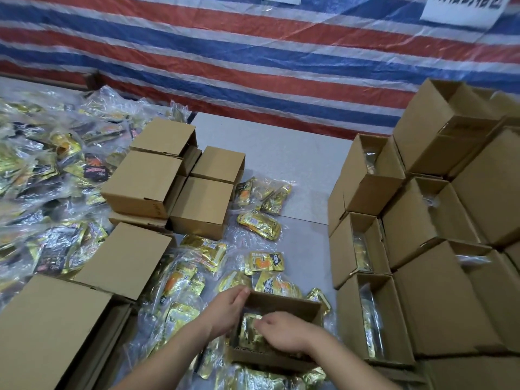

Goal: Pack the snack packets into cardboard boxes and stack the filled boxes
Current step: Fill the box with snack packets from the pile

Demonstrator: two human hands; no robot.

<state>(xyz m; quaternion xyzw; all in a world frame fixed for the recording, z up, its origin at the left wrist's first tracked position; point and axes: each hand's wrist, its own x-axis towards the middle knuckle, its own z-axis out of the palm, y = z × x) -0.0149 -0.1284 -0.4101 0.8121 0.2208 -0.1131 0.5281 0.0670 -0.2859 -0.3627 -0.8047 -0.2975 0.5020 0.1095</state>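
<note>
An open cardboard box [284,304] lies on the grey table close in front of me. My left hand [225,311] grips its left wall, with the fingers over the rim. Inside the box my right hand [284,330] presses down on a gold snack packet [249,330]. Loose gold packets [260,225] in clear plastic lie scattered on the table around the box.
Filled boxes [439,299] lie on their sides, stacked at the right with packets showing. Empty boxes [168,175] stand at centre left and front left. A large heap of packets [42,170] covers the left. A striped tarp [253,52] hangs behind.
</note>
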